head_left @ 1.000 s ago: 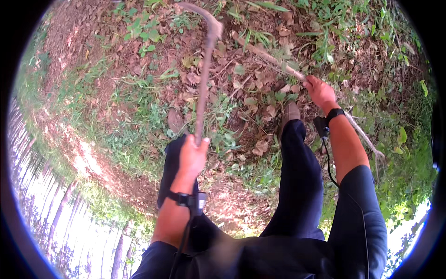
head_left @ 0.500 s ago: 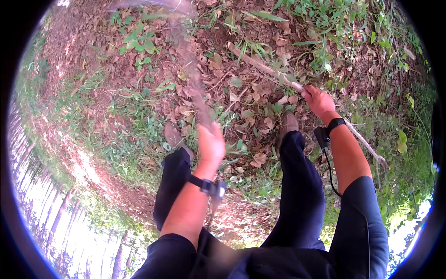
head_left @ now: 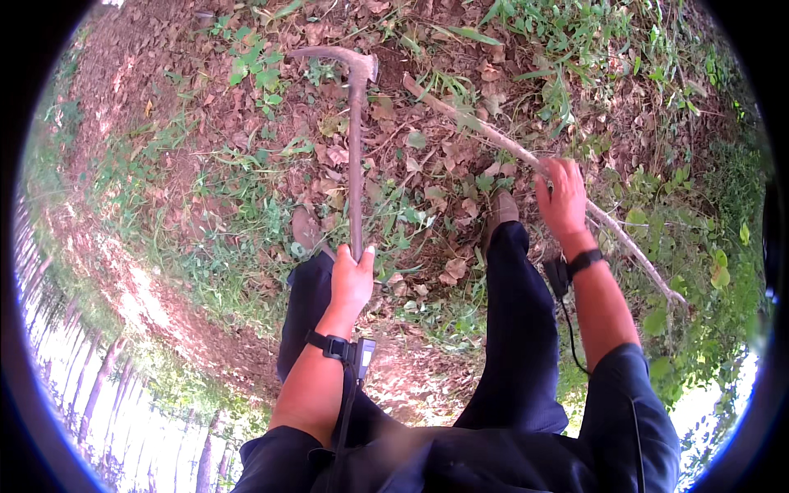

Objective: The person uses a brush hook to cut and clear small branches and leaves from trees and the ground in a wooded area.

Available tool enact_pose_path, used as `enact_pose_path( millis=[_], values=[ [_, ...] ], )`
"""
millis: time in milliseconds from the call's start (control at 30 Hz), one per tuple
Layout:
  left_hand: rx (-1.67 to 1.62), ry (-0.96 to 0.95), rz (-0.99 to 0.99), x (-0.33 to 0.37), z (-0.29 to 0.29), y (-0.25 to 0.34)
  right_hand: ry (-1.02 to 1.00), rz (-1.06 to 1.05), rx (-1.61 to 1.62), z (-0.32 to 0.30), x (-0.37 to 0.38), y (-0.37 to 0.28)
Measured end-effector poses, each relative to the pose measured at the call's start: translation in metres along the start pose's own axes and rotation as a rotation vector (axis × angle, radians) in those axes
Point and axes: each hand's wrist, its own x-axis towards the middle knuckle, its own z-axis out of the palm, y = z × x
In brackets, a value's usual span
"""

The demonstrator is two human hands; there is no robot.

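Observation:
A pick [head_left: 355, 156] with a long wooden handle and a curved, pointed metal head extends away from me, its head above the leafy ground. My left hand [head_left: 352, 279] is wrapped around the near end of its handle, thumb along the wood. To the right, a long pale stick [head_left: 501, 138] slants from the upper middle down toward the right. My right hand [head_left: 563, 197] is closed over the middle of this stick, back of the hand up; the fingertips are partly hidden. The far end of the stick lies close to the ground, right of the pick's head.
Dry brown leaves [head_left: 456, 267] and green weeds [head_left: 246, 66] cover the sloping soil. My shoes [head_left: 503, 209] stand on either side, between the pick and the stick. Denser plants [head_left: 715, 263] grow at the right. Tree trunks [head_left: 99, 386] rise at the lower left.
The pick was blurred by motion and now shows sharply, its head lower in the picture. My left hand has moved down slightly. My right hand has turned and shifted slightly down on the stick.

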Motion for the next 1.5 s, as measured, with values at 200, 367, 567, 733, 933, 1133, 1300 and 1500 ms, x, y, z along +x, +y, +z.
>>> enact_pose_path(
  millis=[200, 367, 567, 733, 933, 1133, 1300, 1500],
  values=[
    [-0.096, -0.056, -0.048, -0.024, -0.009, -0.007, -0.224, 0.832, 0.643, -0.048, -0.107, -0.011],
    [0.001, -0.101, -0.009, -0.055, -0.037, -0.009, 0.352, 0.954, 1.539, -0.097, -0.082, 0.018],
    [0.006, -0.153, -0.044, -0.079, -0.062, -0.031, 0.533, 0.686, 1.636, -0.144, 0.005, -0.047],
    [-0.133, -0.178, -0.066, -0.088, -0.073, -0.054, 0.452, 0.501, 1.31, -0.191, 0.101, -0.128],
    [-0.295, -0.222, -0.126, -0.09, -0.08, -0.081, 0.248, 0.15, 0.991, -0.199, 0.208, -0.211],
    [-0.381, -0.274, -0.194, -0.087, -0.07, -0.096, 0.334, 0.102, 0.704, -0.186, 0.273, -0.292],
    [-0.497, -0.245, -0.171, -0.078, -0.054, -0.104, 0.337, 0.119, 0.76, -0.185, 0.268, -0.26],
    [-0.664, -0.159, -0.174, -0.111, -0.058, -0.071, 0.184, 0.265, 0.706, -0.206, 0.22, -0.21]
  ],
)
